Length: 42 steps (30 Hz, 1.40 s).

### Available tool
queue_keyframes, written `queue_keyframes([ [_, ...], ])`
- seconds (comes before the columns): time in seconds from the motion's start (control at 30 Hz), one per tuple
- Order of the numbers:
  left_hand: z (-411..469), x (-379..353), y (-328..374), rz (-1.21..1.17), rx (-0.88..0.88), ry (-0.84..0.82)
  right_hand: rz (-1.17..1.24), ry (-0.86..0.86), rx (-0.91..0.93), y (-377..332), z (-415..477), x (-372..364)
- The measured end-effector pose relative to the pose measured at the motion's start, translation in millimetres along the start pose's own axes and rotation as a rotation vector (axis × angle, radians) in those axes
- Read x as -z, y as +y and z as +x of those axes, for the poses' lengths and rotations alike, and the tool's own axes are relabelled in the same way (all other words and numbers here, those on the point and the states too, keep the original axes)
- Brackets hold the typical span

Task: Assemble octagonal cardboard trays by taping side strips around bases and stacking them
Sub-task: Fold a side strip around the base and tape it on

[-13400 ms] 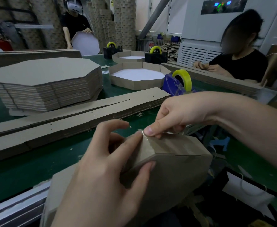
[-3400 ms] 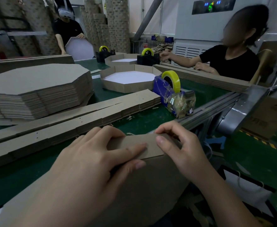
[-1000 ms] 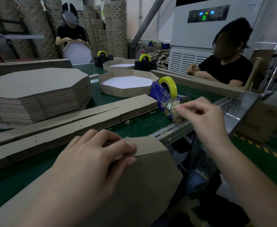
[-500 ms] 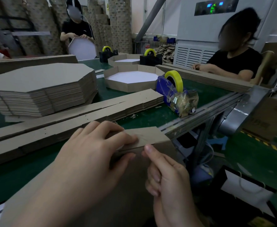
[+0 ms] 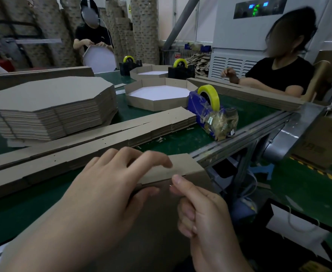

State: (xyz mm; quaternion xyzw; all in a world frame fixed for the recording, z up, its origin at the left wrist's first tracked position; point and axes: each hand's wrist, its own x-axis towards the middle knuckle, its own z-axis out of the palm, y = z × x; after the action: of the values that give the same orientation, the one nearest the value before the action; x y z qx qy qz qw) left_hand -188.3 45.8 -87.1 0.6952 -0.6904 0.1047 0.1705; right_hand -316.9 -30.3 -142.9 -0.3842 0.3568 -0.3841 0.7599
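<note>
- The green worktable (image 5: pixel 180 140) holds the supplies in an arc that we judge is laid out for easy reach.
- Stack of octagonal bases (image 5: pixel 49 107), ten o'clock: they are piled flat and square, so the top sheet should lift off cleanly.
- Pile of side strips (image 5: pixel 106 140), running from nine toward one o'clock between that stack and us, probably so a strip can be drawn straight to the work.
- Tray in progress (image 5: pixel 151 228), six o'clock: it is held up at the table's near rim with its brown base facing us. One side strip (image 5: pixel 182 165) is folded over its top edge, which exposes the seam for taping.
- Finished tray (image 5: pixel 157 95), twelve o'clock: it sits white side up beyond the strips, apart from the work.
- Tape dispenser (image 5: pixel 208 114), one o'clock: it stands just beside the end of the strip pile, on the taping hand's side.
- Left hand (image 5: pixel 106 189): the fingers curl over the strip and the thumb lies on the base face, clamping strip to base.
- Right hand (image 5: pixel 204 216), five o'clock: the fingers are folded, with thumb and forefinger pinched beside the seam. A glint suggests they hold a piece of clear tape (image 5: pixel 170 185), though little of it shows.
</note>
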Motion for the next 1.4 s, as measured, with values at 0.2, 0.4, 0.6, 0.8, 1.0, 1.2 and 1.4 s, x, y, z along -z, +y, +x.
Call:
queue_keyframes([
  [0.2,-3.7,9.6,-4.4,0.076,0.006,-0.094,-0.103,-0.155,-0.090,-4.9,0.4,8.7],
  [0.4,-0.8,16.5,-3.0,0.037,0.100,-0.170,-0.145,-0.217,-0.110,-4.6,2.5,10.3],
  [0.6,9.7,6.4,13.9,0.091,0.224,0.028,-0.150,-0.262,-0.096,-4.5,2.4,6.8],
  [0.8,14.2,-6.8,15.2,0.252,0.160,0.162,-0.157,-0.276,-0.058,-3.0,2.1,5.6],
  [1.0,9.3,-5.0,12.0,0.173,0.103,0.178,-0.172,-0.295,-0.039,-1.3,3.5,4.3],
  [1.2,7.4,-1.6,13.4,0.089,0.194,0.145,-0.292,-0.337,-0.072,-4.3,5.9,9.0],
  [1.4,0.2,0.4,5.0,0.141,0.180,0.180,-0.360,0.029,0.355,-2.2,13.3,26.7],
])
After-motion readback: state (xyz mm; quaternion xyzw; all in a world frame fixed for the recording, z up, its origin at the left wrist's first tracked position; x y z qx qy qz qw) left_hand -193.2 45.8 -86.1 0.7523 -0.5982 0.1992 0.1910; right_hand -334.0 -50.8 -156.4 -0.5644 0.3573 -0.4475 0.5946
